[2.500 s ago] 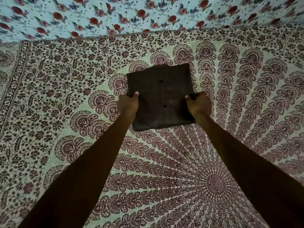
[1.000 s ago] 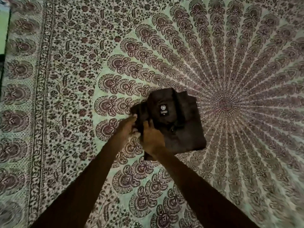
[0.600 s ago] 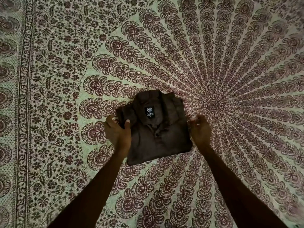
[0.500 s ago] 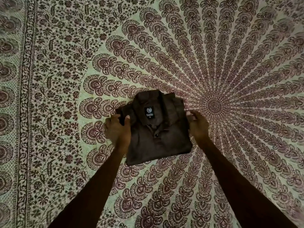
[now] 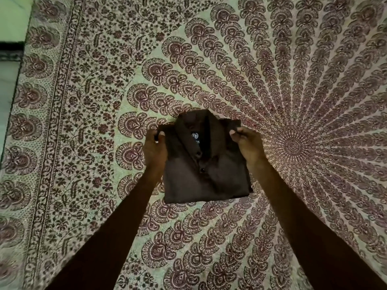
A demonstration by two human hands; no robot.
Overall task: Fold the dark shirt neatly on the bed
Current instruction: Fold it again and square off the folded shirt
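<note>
The dark shirt (image 5: 209, 172) lies folded into a compact rectangle on the bed, collar up, its label and two buttons showing. My left hand (image 5: 154, 149) grips the shirt's left edge near the shoulder, thumb on top of the cloth. My right hand (image 5: 246, 143) pinches the right shoulder corner with curled fingers. Both forearms reach in from the bottom of the view.
A patterned bedspread (image 5: 293, 80) with a maroon mandala print covers the whole bed around the shirt. Its bordered left edge (image 5: 41, 143) runs down the left side, with a pale floor strip (image 5: 12, 21) beyond it.
The shirt was turned over from button side to collar side and set down. My right hand closed in from beside the shirt onto its right corner; my left hand stays on the left edge.
</note>
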